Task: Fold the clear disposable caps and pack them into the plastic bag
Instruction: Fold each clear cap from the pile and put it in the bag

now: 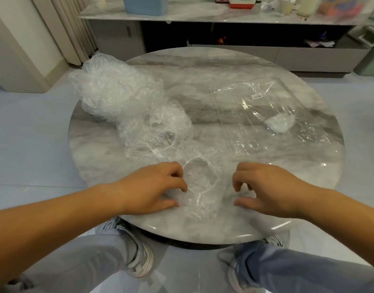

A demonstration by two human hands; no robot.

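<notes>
Your left hand [158, 188] pinched a cap [200, 178] at the tabletop's [203, 66] near edge; right hand [266, 187] curled, grip unclear. Seemingly folding: halve it next.

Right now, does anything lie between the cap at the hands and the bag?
Nothing visible. Bare table separates the cap from the bag, which lies further back on the right. The cap pile lies left, off that path.
</notes>
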